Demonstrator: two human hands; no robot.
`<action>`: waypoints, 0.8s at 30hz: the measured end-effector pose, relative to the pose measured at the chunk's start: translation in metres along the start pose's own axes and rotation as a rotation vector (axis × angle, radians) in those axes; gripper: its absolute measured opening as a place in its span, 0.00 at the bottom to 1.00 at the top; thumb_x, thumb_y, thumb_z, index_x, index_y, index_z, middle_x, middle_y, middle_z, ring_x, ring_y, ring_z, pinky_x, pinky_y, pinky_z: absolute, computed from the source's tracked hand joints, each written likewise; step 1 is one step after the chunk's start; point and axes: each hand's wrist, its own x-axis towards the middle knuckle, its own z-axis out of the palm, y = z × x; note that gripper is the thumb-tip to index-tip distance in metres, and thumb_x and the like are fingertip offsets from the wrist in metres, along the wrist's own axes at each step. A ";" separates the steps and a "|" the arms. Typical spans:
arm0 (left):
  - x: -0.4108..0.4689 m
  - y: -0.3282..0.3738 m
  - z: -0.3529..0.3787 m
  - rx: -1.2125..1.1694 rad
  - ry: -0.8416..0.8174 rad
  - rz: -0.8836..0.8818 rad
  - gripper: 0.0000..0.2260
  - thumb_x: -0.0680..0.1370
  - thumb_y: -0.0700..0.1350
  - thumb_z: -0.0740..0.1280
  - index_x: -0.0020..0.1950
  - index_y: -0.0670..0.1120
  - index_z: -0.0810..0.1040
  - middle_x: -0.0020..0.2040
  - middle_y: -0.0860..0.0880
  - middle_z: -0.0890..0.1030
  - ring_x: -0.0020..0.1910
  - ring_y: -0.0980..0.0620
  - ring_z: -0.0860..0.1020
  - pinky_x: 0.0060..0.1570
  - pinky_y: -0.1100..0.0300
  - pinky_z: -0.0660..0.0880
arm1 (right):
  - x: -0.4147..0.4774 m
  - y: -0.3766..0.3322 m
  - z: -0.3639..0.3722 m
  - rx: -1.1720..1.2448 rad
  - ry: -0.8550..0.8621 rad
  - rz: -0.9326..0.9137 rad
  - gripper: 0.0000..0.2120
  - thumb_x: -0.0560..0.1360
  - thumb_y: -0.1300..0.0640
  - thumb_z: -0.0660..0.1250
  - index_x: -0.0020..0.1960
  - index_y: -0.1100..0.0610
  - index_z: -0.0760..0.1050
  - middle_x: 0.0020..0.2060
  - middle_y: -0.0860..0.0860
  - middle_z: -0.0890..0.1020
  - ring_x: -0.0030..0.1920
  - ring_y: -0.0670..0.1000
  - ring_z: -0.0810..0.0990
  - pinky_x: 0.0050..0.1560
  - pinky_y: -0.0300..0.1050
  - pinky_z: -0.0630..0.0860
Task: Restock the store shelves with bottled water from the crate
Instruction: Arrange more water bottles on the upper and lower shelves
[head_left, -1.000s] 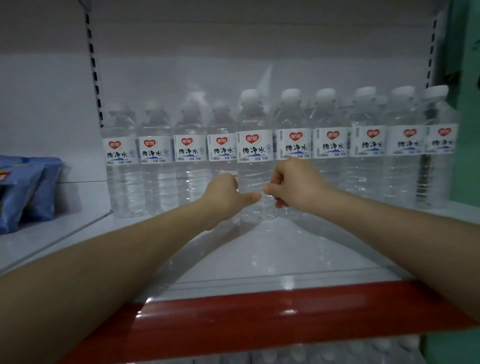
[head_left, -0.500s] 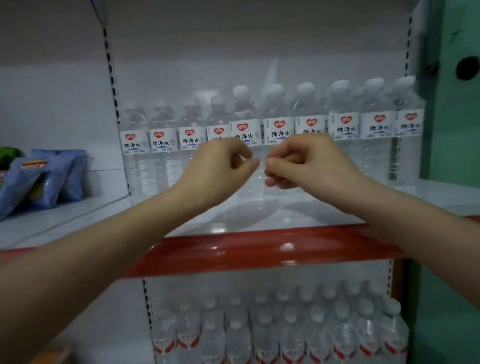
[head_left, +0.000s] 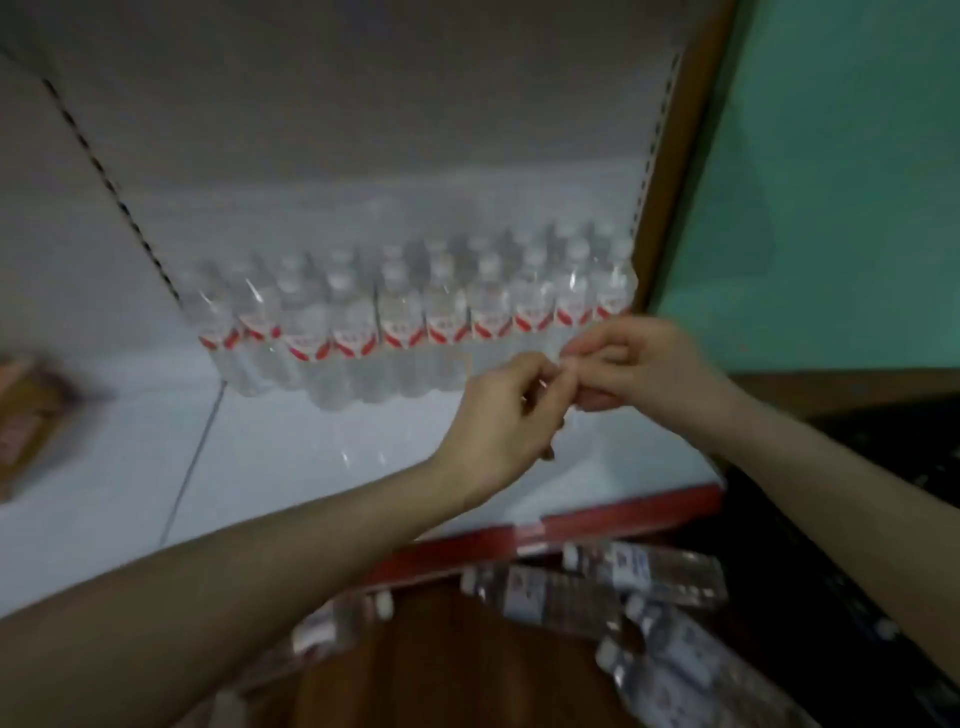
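Note:
Rows of water bottles (head_left: 400, 317) with red-and-white labels stand at the back of a white shelf (head_left: 285, 467), blurred by camera motion. Both my hands hover in front of the right end of that row, above the shelf. My left hand (head_left: 498, 415) has its fingers curled and holds nothing that I can see. My right hand (head_left: 639, 364) is curled too, its fingertips touching those of the left. Several loose bottles (head_left: 550, 597) with white labels lie on their sides below the shelf's red front edge (head_left: 623, 514).
A brown surface (head_left: 441, 675) fills the bottom centre, beside the lying bottles. A green wall (head_left: 841, 182) bounds the shelf on the right, with dark floor (head_left: 909, 441) below it. A blurred brownish package (head_left: 26, 415) sits at the shelf's left end.
The view has dropped and tilted from the upper shelf to a lower one, bringing the lying bottles into sight. My hands stay together, curled and empty, now further right in view.

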 end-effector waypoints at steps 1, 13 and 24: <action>-0.010 -0.016 0.020 0.002 -0.048 -0.067 0.11 0.80 0.48 0.60 0.43 0.42 0.75 0.32 0.49 0.78 0.26 0.53 0.77 0.27 0.66 0.71 | -0.009 0.029 0.002 -0.020 0.007 0.064 0.05 0.73 0.66 0.68 0.40 0.58 0.77 0.25 0.47 0.82 0.29 0.42 0.81 0.34 0.34 0.79; -0.137 -0.156 0.224 -0.354 -0.456 -0.960 0.10 0.80 0.52 0.60 0.49 0.46 0.74 0.47 0.48 0.80 0.41 0.51 0.78 0.40 0.59 0.75 | -0.144 0.270 0.017 -0.492 -0.167 0.601 0.10 0.74 0.58 0.68 0.54 0.61 0.75 0.49 0.51 0.78 0.46 0.45 0.74 0.45 0.37 0.71; -0.175 -0.180 0.254 -0.804 -0.418 -1.352 0.10 0.77 0.43 0.67 0.57 0.44 0.75 0.50 0.48 0.78 0.47 0.52 0.77 0.47 0.57 0.76 | -0.174 0.311 0.032 -0.675 -0.433 0.804 0.24 0.69 0.55 0.74 0.62 0.59 0.72 0.58 0.53 0.76 0.57 0.51 0.76 0.57 0.44 0.74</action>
